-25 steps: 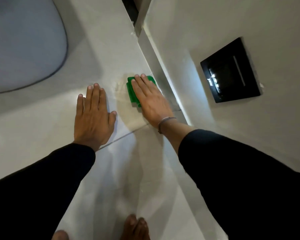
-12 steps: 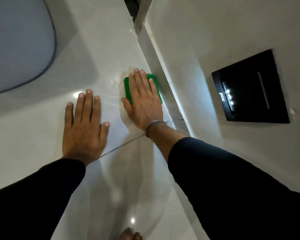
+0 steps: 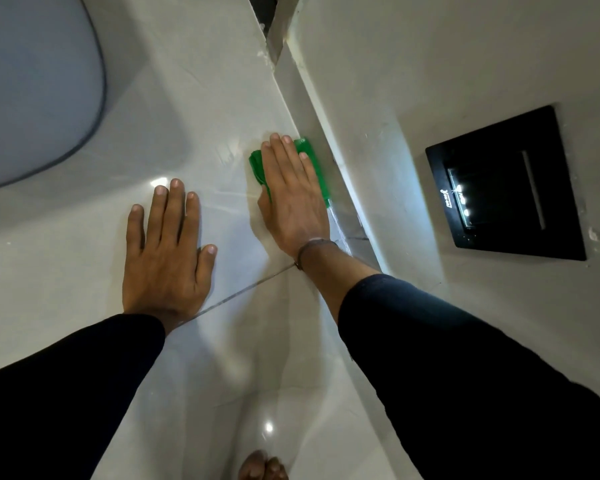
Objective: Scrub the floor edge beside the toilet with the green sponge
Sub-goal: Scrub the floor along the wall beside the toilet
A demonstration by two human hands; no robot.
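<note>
A green sponge [image 3: 317, 168] lies flat on the pale floor tiles, right against the floor edge [image 3: 329, 157] where the skirting of the right wall begins. My right hand [image 3: 291, 199] presses down on it with fingers straight and close together, covering most of it; green shows at the left and right sides. My left hand [image 3: 167, 251] rests flat on the floor, palm down with fingers apart, holding nothing. The toilet [image 3: 32, 88], white-grey and rounded, fills the top left corner.
A black glossy wall panel [image 3: 506, 185] with small lights sits on the right wall. A dark gap [image 3: 262, 8] opens at the top where the wall ends. A grout line [image 3: 243, 292] runs between my hands. Bare toes [image 3: 262, 467] show at the bottom edge.
My right hand has slid the sponge closer to the wall edge and turned it more along the skirting. My left hand has stayed planted on the floor. The view has shifted slightly.
</note>
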